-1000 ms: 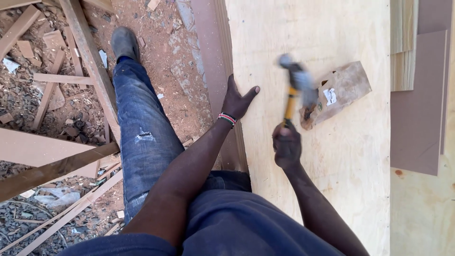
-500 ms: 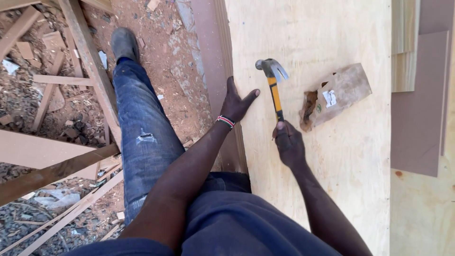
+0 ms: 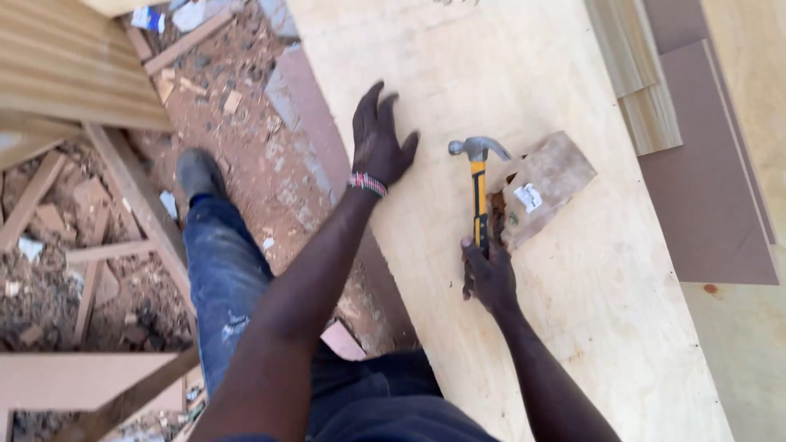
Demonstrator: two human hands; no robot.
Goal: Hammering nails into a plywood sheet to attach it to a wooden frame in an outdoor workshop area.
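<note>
My right hand [image 3: 489,277] grips the handle of a yellow and black claw hammer [image 3: 478,184], whose steel head rests low over the pale plywood sheet [image 3: 565,311]. Just right of the hammer lies a torn brown paper bag [image 3: 540,190] with a white label. My left hand [image 3: 377,139], with a beaded band on the wrist, lies flat with spread fingers near the sheet's left edge, holding nothing.
Brown boards [image 3: 712,196] and a grooved pale strip [image 3: 643,82] lie on the right of the sheet. Left of it, below, are red dirt, scrap wood [image 3: 90,205] and timber frames [image 3: 49,381]. My jeans leg and dark shoe [image 3: 196,173] stand on that ground.
The hammer came down from a blurred swing to rest beside the bag. My left hand slid forward along the sheet's edge, and the view shifted and tilted.
</note>
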